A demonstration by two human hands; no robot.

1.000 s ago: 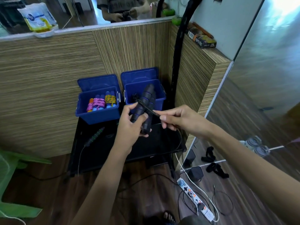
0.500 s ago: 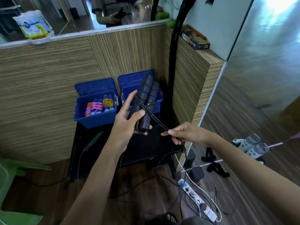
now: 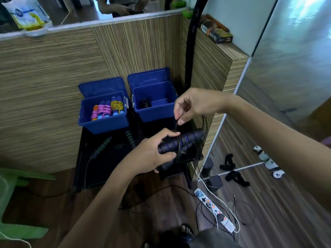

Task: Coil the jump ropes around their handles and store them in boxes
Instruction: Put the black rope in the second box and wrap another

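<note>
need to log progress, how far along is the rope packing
Done: coiled pink and yellow ropes sit in the left box; one black bundle lies in the right box. In hand: the left hand grips the black handles while the right hand winds cord around them. Left: the green-handled rope lies uncoiled on the black table.

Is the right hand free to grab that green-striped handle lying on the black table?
Probably not yet: the right hand pinches the black rope, and the left hand lies between.

Left hand [image 3: 152, 154] gripping black handles [image 3: 180, 142], right hand [image 3: 193, 106] pinching black rope [image 3: 176, 126] above, two blue boxes [image 3: 154, 104] behind
</note>
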